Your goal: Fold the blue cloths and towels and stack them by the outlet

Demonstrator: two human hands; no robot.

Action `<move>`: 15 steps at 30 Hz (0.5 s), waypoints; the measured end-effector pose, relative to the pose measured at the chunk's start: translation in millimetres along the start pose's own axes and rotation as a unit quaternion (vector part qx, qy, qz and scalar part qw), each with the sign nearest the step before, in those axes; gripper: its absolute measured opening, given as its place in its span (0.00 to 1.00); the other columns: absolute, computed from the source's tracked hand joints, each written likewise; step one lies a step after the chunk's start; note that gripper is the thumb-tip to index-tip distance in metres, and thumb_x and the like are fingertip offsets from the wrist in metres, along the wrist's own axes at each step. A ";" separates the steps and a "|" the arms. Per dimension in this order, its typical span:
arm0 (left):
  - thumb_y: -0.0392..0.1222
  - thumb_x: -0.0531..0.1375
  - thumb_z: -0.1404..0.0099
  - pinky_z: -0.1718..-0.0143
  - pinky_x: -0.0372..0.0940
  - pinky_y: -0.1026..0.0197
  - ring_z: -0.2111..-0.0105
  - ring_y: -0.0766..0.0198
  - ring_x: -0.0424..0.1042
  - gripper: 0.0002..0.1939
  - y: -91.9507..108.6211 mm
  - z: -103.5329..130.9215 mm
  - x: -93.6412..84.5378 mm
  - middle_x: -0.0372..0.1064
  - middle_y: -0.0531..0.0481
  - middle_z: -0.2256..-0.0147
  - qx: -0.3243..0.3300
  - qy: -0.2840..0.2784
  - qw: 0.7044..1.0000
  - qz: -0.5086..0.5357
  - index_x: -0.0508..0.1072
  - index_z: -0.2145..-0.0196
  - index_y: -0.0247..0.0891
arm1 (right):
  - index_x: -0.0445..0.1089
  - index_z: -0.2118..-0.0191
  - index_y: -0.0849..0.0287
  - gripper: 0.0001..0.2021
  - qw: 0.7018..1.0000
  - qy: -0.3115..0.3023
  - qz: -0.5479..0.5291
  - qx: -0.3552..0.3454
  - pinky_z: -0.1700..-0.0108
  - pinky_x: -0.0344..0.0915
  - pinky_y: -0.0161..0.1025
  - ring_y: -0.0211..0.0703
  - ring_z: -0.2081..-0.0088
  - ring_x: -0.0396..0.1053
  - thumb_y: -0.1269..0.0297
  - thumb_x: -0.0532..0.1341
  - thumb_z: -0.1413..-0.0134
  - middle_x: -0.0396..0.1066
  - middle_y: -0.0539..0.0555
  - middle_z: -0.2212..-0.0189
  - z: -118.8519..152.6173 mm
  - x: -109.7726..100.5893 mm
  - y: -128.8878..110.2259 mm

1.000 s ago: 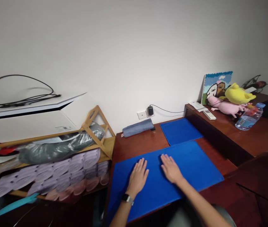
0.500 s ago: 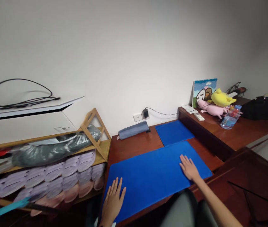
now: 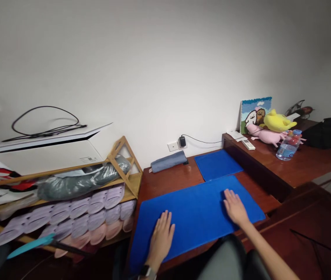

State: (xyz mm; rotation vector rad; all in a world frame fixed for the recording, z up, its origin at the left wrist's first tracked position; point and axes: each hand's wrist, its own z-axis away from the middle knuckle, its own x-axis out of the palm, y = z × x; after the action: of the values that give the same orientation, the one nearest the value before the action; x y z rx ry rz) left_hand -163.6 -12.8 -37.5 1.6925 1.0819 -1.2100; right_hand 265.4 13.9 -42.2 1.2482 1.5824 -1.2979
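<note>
A large blue mat (image 3: 196, 217) lies spread on the reddish-brown desk (image 3: 165, 186). On its left part rests my left hand (image 3: 162, 235), palm down with fingers extended and nothing in it. A dark watch is on that wrist. Toward the mat's right side, my right hand (image 3: 235, 207) lies flat too, its fingers stretched out and holding nothing. Behind the large mat, a smaller blue mat (image 3: 218, 164) lies against the back right of the desk. A rolled grey-blue cloth bundle (image 3: 169, 161) sits by the wall, left of the smaller mat.
On the raised right surface stand a water bottle (image 3: 287, 148), a white remote (image 3: 248, 144), pink and yellow plush toys (image 3: 278, 121), a picture (image 3: 253, 111) and a black bag (image 3: 329, 134). A wooden rack (image 3: 127, 167) with slippers (image 3: 91, 208) and a white box (image 3: 51, 155) is at left.
My left hand has moved right and slightly forward over the mat. My right hand stays flat in nearly the same place. The view has turned slightly left.
</note>
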 end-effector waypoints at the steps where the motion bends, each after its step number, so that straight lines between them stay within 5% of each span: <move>1: 0.52 0.43 0.19 0.27 0.54 0.42 0.26 0.54 0.52 0.30 25.8 -6.0 1.3 0.51 0.45 0.26 0.031 -0.014 0.999 0.013 0.54 0.25 0.42 | 0.56 0.25 0.62 0.31 0.999 -0.002 -0.025 -0.041 0.26 0.49 0.60 0.56 0.25 0.51 0.56 0.41 0.26 0.55 0.60 0.27 5.1 5.1 -31.1; 4: 0.54 0.44 0.19 0.27 0.54 0.43 0.26 0.54 0.52 0.30 83.2 -18.0 7.4 0.50 0.46 0.26 0.085 -0.061 0.994 0.040 0.53 0.25 0.45 | 0.53 0.24 0.54 0.29 0.987 -0.040 -0.077 -0.139 0.26 0.52 0.56 0.52 0.25 0.52 0.54 0.44 0.25 0.53 0.54 0.26 24.7 24.7 -109.1; 7: 0.54 0.45 0.20 0.28 0.55 0.43 0.27 0.53 0.53 0.29 77.9 -9.0 9.9 0.51 0.47 0.26 0.052 -0.077 0.995 0.030 0.54 0.25 0.47 | 0.52 0.24 0.51 0.29 0.980 -0.068 -0.088 -0.167 0.26 0.51 0.55 0.51 0.25 0.52 0.52 0.46 0.25 0.53 0.51 0.26 38.7 37.0 -130.5; 10: 0.54 0.46 0.21 0.28 0.55 0.40 0.27 0.50 0.53 0.29 14.0 26.0 6.2 0.51 0.49 0.26 -0.047 -0.070 0.996 -0.013 0.56 0.26 0.51 | 0.54 0.25 0.50 0.30 0.988 -0.072 -0.070 -0.119 0.25 0.50 0.57 0.51 0.25 0.51 0.49 0.46 0.26 0.53 0.50 0.26 39.9 34.2 -88.1; 13: 0.55 0.44 0.23 0.31 0.58 0.37 0.28 0.47 0.55 0.31 -60.2 71.5 3.6 0.55 0.47 0.27 -0.141 -0.041 0.987 -0.062 0.57 0.26 0.47 | 0.56 0.25 0.51 0.31 0.997 -0.071 -0.031 -0.028 0.26 0.50 0.60 0.53 0.25 0.51 0.48 0.44 0.28 0.55 0.51 0.27 36.6 23.5 -8.9; 15: 0.52 0.44 0.24 0.33 0.62 0.40 0.28 0.49 0.57 0.31 -92.3 96.8 5.3 0.59 0.49 0.29 -0.145 -0.023 0.986 -0.080 0.61 0.28 0.47 | 0.57 0.25 0.53 0.33 0.998 -0.056 -0.001 0.022 0.26 0.50 0.62 0.55 0.25 0.51 0.48 0.43 0.29 0.55 0.53 0.27 37.3 17.4 45.3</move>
State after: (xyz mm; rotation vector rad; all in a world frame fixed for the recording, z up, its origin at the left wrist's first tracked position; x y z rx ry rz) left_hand -278.2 -69.7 -76.8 1.3712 1.3162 -1.1219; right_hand 302.9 -17.4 -79.1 1.1792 1.4828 -1.3874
